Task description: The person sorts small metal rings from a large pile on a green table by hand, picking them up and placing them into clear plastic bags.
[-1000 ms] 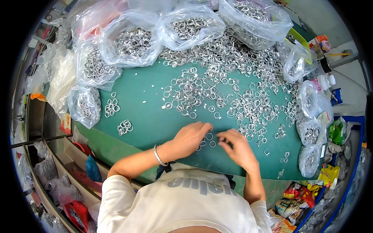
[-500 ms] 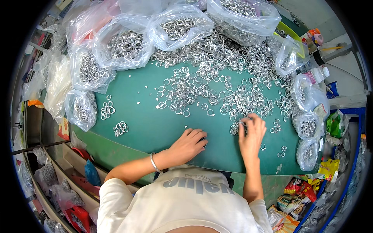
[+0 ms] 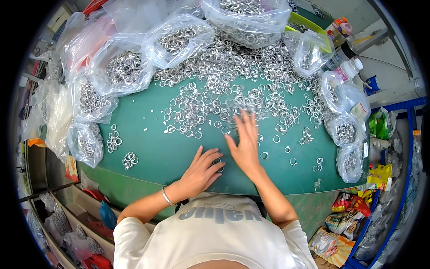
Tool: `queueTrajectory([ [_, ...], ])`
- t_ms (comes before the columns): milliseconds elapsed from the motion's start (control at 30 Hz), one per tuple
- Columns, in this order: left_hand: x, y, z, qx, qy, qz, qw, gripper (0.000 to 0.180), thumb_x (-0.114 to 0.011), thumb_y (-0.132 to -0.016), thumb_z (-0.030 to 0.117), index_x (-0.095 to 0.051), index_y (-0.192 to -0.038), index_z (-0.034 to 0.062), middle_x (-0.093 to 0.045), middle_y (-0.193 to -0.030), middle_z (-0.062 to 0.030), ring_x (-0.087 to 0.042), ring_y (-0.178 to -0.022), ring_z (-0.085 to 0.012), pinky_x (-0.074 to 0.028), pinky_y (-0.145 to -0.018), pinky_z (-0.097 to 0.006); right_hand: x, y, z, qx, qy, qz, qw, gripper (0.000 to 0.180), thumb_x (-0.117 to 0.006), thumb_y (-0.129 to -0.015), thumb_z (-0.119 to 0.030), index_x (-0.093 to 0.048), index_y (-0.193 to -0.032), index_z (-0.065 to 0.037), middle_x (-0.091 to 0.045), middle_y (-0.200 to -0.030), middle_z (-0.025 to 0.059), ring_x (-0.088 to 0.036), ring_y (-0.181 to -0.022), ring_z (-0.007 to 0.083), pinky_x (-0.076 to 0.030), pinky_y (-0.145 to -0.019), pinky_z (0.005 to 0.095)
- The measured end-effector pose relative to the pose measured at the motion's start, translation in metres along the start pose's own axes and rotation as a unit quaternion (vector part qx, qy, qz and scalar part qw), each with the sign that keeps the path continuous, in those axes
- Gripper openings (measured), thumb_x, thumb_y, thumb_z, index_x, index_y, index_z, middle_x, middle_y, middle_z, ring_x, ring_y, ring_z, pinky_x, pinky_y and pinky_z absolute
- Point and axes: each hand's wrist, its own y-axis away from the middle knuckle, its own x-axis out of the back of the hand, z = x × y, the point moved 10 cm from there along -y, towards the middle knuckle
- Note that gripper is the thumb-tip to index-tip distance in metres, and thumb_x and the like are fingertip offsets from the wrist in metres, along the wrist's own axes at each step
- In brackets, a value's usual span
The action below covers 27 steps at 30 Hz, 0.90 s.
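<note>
Many silvery metal rings [image 3: 183, 110] lie loose in a broad pile on the green tabletop [image 3: 148, 148]. My right hand [image 3: 245, 145] reaches into the near side of the pile with its fingers stretched and apart; the rings at its fingertips are smeared by motion. Close to the table's near edge, my left hand [image 3: 197, 174] rests with its fingers spread. Beside its fingertips, partly hidden under them, is a ring [image 3: 219, 165]. A few single rings [image 3: 264, 155] lie to the right of my right hand.
Clear plastic bags of rings [image 3: 123, 67] line the far and left sides. More small bags [image 3: 349, 163] stand at the right edge, near a white bottle [image 3: 349, 68]. Two small ring clusters [image 3: 130, 160] lie at the left. Shelving with a blue frame [image 3: 405, 179] stands at the right.
My right hand has moved left and farther away, from the right-hand rings into the middle of the pile. The left hand's fingers have spread. The view has shifted slightly.
</note>
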Motion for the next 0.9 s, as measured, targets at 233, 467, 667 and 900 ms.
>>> queueTrajectory([
  [233, 0.023, -0.013, -0.006, 0.002, -0.01, 0.07, 0.997, 0.032, -0.064, -0.079, 0.003, -0.056, -0.111, 0.0036, -0.05, -0.118, -0.0138, -0.044, -0.121, -0.0343, -0.028, -0.106, -0.057, 0.018, 0.005, -0.026, 0.107, -0.137, -0.023, 0.985, 0.016, -0.062, -0.081, -0.003, -0.066, -0.097, -0.003, -0.065, -0.106, 0.0113, -0.056, -0.11, 0.0272, -0.038, -0.096, 0.042],
  [467, -0.014, -0.058, 0.022, -0.116, -0.047, -0.051, 0.991, 0.04, -0.062, -0.076, 0.002, -0.058, -0.115, 0.0064, -0.045, -0.133, -0.0128, -0.039, -0.127, -0.0348, -0.028, -0.107, -0.056, 0.1, 0.01, 0.07, -0.104, 0.27, 0.126, 0.949, 0.01, -0.068, -0.077, -0.01, -0.062, -0.084, -0.006, -0.055, -0.098, 0.0088, -0.048, -0.094, 0.0272, -0.035, -0.08, 0.039],
  [667, -0.027, -0.093, -0.009, -0.113, -0.238, -0.064, 0.962, 0.046, -0.057, -0.072, -0.001, -0.059, -0.117, 0.0081, -0.037, -0.141, -0.0134, -0.033, -0.13, -0.0356, -0.025, -0.107, -0.059, 0.105, 0.012, 0.062, -0.059, 0.198, 0.147, 0.967, 0.011, -0.07, -0.075, -0.009, -0.061, -0.082, -0.005, -0.055, -0.098, 0.0098, -0.049, -0.094, 0.028, -0.036, -0.08, 0.0394],
  [900, 0.025, -0.093, -0.015, -0.025, -0.224, 0.062, 0.972, 0.042, -0.057, -0.071, -0.003, -0.061, -0.112, 0.0052, -0.039, -0.139, -0.0165, -0.035, -0.129, -0.0379, -0.029, -0.105, -0.054, 0.035, 0.022, -0.006, 0.086, -0.022, -0.106, 0.99, 0.013, -0.071, -0.072, -0.005, -0.061, -0.08, -0.004, -0.059, -0.089, 0.0096, -0.055, -0.089, 0.0278, -0.043, -0.079, 0.0383],
])
